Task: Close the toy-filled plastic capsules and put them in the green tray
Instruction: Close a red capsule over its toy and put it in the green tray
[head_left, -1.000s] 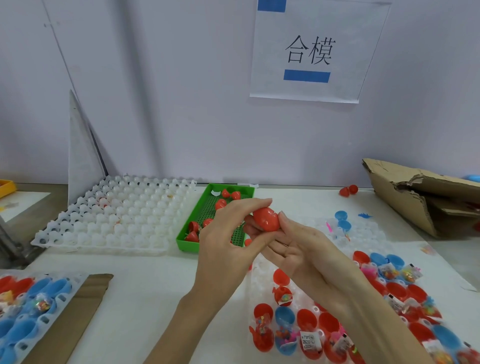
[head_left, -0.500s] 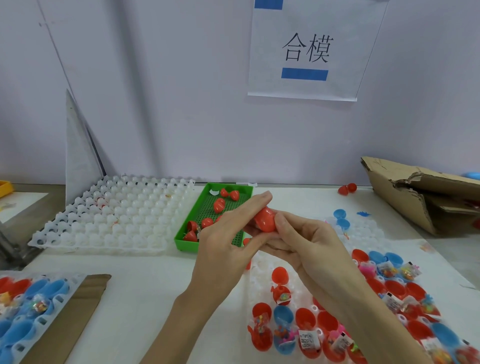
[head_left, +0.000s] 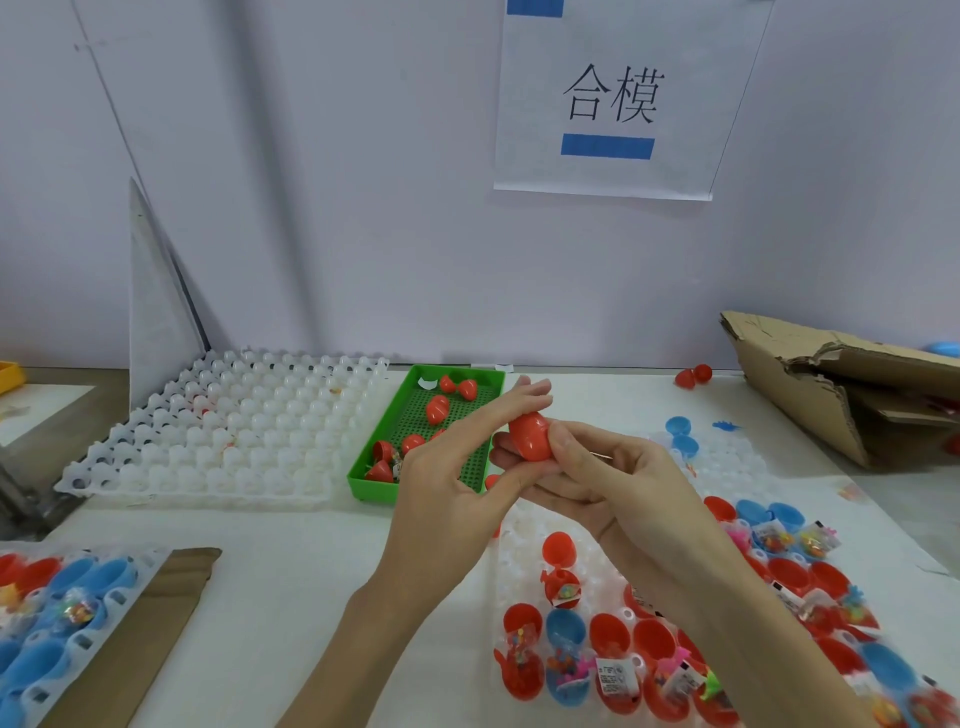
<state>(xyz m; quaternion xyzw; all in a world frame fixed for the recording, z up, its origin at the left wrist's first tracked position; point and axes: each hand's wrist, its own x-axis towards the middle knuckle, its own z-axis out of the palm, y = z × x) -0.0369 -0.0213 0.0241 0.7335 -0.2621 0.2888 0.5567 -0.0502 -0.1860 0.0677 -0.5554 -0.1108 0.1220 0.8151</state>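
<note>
Capsule, red, sits mid-frame just right of centre, held in the air between both hands, in front of the green tray's near right corner. Right hand: thumb pressed on the capsule's right face, remaining fingers curled beneath it, so the grasp is firm and closed around the shell. Left hand: fingers extended along the capsule's left and far side, thumb underneath near the right hand's fingertips; it pinches and braces the shell. The seam between the halves is hidden by the fingers, so I cannot tell whether it has fully snapped.

Judgement: step in hand is the final squeeze to close. Do it well by pressing both halves straight together along the long axis, thumbs opposed, and checking that no toy wrapper is caught at the rim before letting go.

Green tray lies centre frame, just behind and left of the hands, with several closed red capsules already inside. A short move forward and left should place this one; release low so it does not bounce out.

Lower right: white holder tray with open red and blue capsules holding packaged toys, awaiting closure. Left centre: white cell tray.
</note>
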